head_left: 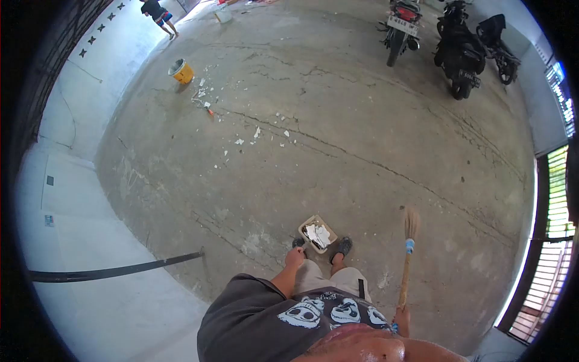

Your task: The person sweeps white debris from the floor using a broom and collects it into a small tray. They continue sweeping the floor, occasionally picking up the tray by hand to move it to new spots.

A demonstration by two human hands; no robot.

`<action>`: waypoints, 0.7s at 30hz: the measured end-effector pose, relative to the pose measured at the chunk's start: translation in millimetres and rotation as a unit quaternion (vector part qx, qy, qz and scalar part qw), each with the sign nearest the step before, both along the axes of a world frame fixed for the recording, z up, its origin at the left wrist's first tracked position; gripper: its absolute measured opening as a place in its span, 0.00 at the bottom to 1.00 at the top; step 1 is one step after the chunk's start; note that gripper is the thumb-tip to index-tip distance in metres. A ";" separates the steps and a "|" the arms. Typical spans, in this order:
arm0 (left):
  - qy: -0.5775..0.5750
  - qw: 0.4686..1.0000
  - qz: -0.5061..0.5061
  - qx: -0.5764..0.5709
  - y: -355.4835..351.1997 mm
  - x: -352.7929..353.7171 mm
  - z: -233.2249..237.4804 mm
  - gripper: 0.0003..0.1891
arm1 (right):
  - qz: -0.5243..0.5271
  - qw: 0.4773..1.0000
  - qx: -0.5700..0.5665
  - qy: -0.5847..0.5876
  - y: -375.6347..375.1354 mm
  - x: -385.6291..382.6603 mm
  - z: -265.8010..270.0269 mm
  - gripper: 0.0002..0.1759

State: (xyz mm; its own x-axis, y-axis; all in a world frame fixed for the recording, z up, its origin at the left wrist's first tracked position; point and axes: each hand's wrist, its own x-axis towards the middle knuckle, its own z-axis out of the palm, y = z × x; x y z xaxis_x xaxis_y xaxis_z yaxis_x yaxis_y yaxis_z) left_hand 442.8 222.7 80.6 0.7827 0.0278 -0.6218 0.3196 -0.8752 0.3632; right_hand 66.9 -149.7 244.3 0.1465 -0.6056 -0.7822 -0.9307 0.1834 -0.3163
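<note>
My right hand (401, 320) is wrapped round the handle of a broom (404, 277). The broom's bristles point forward over the concrete floor, slightly blurred, and a blue band sits where they join the handle. In front of my legs is a small beige plastic basin (332, 242), holding white broken pieces and some dark bits. My left hand (294, 257) is closed at the basin's near left corner and appears to grip its rim; the fingertips are small and partly hidden. My dark clogs (344, 245) show on either side of the basin.
White fragments (257, 132) lie scattered ahead on the cracked floor, near a yellow bucket (181, 72). Parked motorcycles (459, 57) stand at the far right. Another person (159, 17) is at the far left. A dark bar (120, 269) juts out on the left.
</note>
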 end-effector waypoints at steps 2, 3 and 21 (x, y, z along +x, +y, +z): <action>-0.002 1.000 -0.011 -0.005 9.9 8.0 3.3 0.11 | -0.078 0.996 0.034 0.020 18.3 -1.7 -8.4 0.18; 0.002 1.000 -0.019 -0.004 13.3 10.5 6.8 0.11 | -0.078 0.996 0.029 0.020 28.2 -1.3 -11.2 0.18; 0.034 0.980 -0.198 -0.012 24.3 75.8 -32.6 0.13 | 0.163 0.972 0.073 0.153 252.6 126.2 81.4 0.23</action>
State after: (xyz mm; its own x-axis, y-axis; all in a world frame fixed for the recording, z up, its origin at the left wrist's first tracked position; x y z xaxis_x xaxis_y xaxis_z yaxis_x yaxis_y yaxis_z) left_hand 518.6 247.0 47.9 0.6859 -0.2852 -0.6694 -0.0191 -0.9267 0.3752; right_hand 193.0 102.9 325.7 0.0585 -0.4453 -0.8934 -0.9934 -0.1142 -0.0082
